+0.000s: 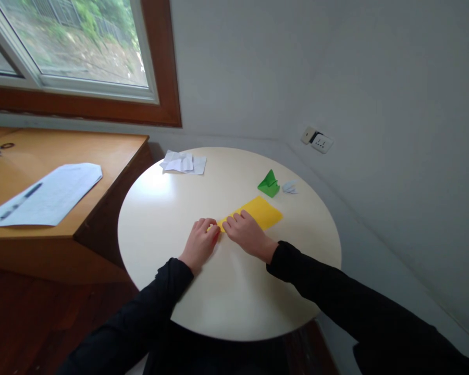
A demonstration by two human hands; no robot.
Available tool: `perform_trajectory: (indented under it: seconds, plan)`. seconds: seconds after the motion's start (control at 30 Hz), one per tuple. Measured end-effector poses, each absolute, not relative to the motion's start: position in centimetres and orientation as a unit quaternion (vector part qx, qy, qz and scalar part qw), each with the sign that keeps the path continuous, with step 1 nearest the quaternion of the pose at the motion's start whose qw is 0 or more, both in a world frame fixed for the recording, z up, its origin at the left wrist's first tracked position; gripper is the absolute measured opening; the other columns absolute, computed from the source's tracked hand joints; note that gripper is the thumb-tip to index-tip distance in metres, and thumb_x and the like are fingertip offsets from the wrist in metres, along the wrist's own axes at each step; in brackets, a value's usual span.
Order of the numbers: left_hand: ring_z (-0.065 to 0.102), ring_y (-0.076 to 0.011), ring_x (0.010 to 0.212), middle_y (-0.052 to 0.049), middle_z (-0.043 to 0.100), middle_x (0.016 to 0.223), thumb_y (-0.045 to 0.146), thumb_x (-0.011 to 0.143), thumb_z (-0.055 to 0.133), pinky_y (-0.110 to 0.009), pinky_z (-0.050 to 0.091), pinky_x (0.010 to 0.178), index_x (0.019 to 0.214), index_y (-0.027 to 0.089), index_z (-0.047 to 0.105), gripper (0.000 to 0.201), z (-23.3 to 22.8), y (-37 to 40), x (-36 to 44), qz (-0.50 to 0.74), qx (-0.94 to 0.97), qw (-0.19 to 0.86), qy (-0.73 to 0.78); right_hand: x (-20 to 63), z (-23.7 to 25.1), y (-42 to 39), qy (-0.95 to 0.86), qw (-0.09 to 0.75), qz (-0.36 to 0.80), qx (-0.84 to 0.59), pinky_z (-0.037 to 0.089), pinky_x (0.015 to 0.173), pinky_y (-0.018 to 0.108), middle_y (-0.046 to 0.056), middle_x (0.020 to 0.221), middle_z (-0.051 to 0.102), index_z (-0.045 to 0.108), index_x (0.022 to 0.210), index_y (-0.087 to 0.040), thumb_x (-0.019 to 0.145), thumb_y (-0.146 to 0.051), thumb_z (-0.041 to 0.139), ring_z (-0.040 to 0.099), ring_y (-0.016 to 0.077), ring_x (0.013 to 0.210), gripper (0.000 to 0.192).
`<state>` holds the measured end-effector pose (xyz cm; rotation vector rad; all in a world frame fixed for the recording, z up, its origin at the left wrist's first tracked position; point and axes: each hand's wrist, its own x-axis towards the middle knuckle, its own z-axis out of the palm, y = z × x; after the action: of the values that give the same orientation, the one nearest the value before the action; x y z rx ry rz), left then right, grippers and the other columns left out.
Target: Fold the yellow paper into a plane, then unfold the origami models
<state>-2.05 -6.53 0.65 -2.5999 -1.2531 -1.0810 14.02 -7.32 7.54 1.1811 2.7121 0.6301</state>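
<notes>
Head cam view: yellow paper is lying just off the middle of the round table, pointing out toward 2 o'clock. Left hand has its fingertips pinched on the paper's near end. Right hand is right beside it, fingers curled over the same sheet, can't tell if they're actually gripping. Green folded paper sits around 1 o'clock, white papers up at 11.
</notes>
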Motion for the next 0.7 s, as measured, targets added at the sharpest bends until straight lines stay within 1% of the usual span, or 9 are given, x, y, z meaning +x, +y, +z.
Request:
perform_trajectory:
  seconds: [0.07, 0.17, 0.3, 0.43, 0.53, 0.6, 0.7]
  plan:
    - [0.053, -0.0185, 0.083, -0.006, 0.061, 0.09, 0.01, 0.085, 0.05, -0.032, 0.046, 0.076, 0.085, 0.016, 0.06, 0.012, 0.0, -6.8, -2.2, -0.318, -0.865, 0.017, -0.389, 14.5, 5.5, -8.0, 0.898, 0.046, 0.205, 0.388, 0.03, 0.065, 0.034, 0.01, 0.081, 0.062, 0.057, 0.089, -0.013, 0.088, -0.006, 0.038, 0.053, 0.0218, 0.076, 0.021]
    - [0.055, -0.0176, 0.081, -0.006, 0.062, 0.087, 0.012, 0.087, 0.048, -0.032, 0.047, 0.077, 0.084, 0.017, 0.062, 0.015, -0.5, -7.2, -2.2, -0.276, -0.886, -0.001, -0.372, 15.1, 3.7, -8.8, 0.895, 0.03, 0.192, 0.402, 0.03, 0.064, 0.033, 0.008, 0.08, 0.061, 0.056, 0.09, -0.014, 0.089, -0.009, 0.038, 0.053, 0.0217, 0.075, 0.019]
    - [0.056, -0.0177, 0.08, -0.005, 0.062, 0.082, 0.015, 0.087, 0.05, -0.033, 0.047, 0.077, 0.082, 0.017, 0.065, 0.016, -0.3, -7.3, -2.1, -0.261, -0.89, -0.003, -0.374, 15.7, 3.1, -9.4, 0.889, 0.02, 0.156, 0.43, 0.031, 0.065, 0.033, 0.008, 0.085, 0.061, 0.056, 0.091, -0.015, 0.09, -0.012, 0.041, 0.053, 0.0212, 0.077, 0.015]
    - [0.056, -0.0175, 0.078, -0.005, 0.063, 0.081, 0.015, 0.085, 0.053, -0.034, 0.043, 0.077, 0.082, 0.018, 0.067, 0.015, -0.1, -7.4, -2.1, -0.261, -0.882, -0.014, -0.392, 16.4, 3.1, -9.6, 0.889, 0.007, 0.095, 0.447, 0.032, 0.066, 0.031, 0.007, 0.09, 0.061, 0.056, 0.093, -0.016, 0.088, -0.013, 0.045, 0.055, 0.0196, 0.081, 0.012]
    - [0.055, -0.0162, 0.078, -0.003, 0.064, 0.083, 0.018, 0.084, 0.055, -0.035, 0.039, 0.078, 0.081, 0.02, 0.069, 0.015, 0.0, -7.3, -2.2, -0.272, -0.859, -0.075, -0.427, 16.8, 3.6, -9.4, 0.884, -0.004, 0.036, 0.466, 0.032, 0.065, 0.028, 0.006, 0.091, 0.062, 0.058, 0.093, -0.016, 0.089, -0.02, 0.048, 0.056, 0.0178, 0.081, 0.011]
    - [0.056, -0.0164, 0.081, -0.003, 0.065, 0.085, 0.02, 0.084, 0.057, -0.036, 0.037, 0.079, 0.079, 0.021, 0.07, 0.014, 0.1, -7.1, -2.3, -0.276, -0.839, -0.127, -0.451, 17.0, 4.3, -8.9, 0.878, -0.005, -0.003, 0.479, 0.032, 0.063, 0.027, 0.006, 0.09, 0.064, 0.06, 0.091, -0.016, 0.091, -0.026, 0.046, 0.057, 0.0164, 0.078, 0.017]
    - [0.057, -0.0176, 0.082, -0.002, 0.067, 0.084, 0.022, 0.083, 0.058, -0.036, 0.035, 0.078, 0.076, 0.021, 0.07, 0.014, 0.4, -6.6, -2.3, -0.269, -0.816, -0.187, -0.477, 17.0, 5.4, -7.6, 0.864, 0.013, -0.044, 0.501, 0.03, 0.06, 0.026, 0.006, 0.089, 0.066, 0.062, 0.089, -0.015, 0.093, -0.027, 0.043, 0.058, 0.0154, 0.076, 0.023]
